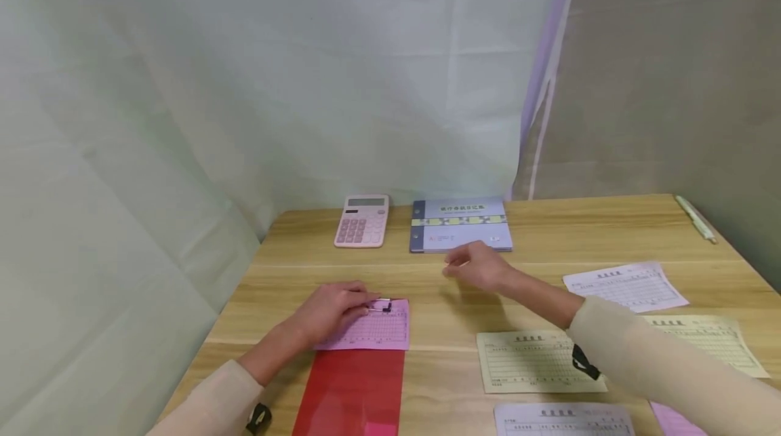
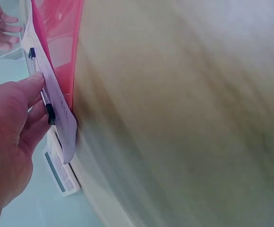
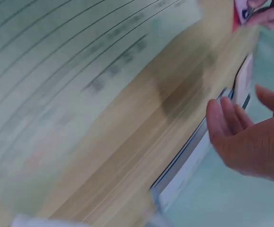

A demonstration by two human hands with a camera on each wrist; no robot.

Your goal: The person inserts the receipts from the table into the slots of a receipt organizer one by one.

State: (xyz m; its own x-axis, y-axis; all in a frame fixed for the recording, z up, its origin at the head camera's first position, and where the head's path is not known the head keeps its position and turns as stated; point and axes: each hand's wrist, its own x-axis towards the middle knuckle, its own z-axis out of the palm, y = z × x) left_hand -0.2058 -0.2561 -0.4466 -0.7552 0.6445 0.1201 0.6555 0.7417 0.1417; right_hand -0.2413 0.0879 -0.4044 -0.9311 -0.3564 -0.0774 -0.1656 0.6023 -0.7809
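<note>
A red board lies at the near edge of the table, with a pink printed form over its top end. A metal wire clip with black ends sits at the form's upper edge. My left hand pinches this clip; in the left wrist view the thumb is on the wire, the other fingers behind it. My right hand hovers above the table, just in front of a blue account book. Its fingers are loosely bent and hold nothing, as the right wrist view shows.
A pink calculator lies left of the account book. On the right are a white form, a yellow form, another yellow form, a white form and part of a pink one. A pen lies far right.
</note>
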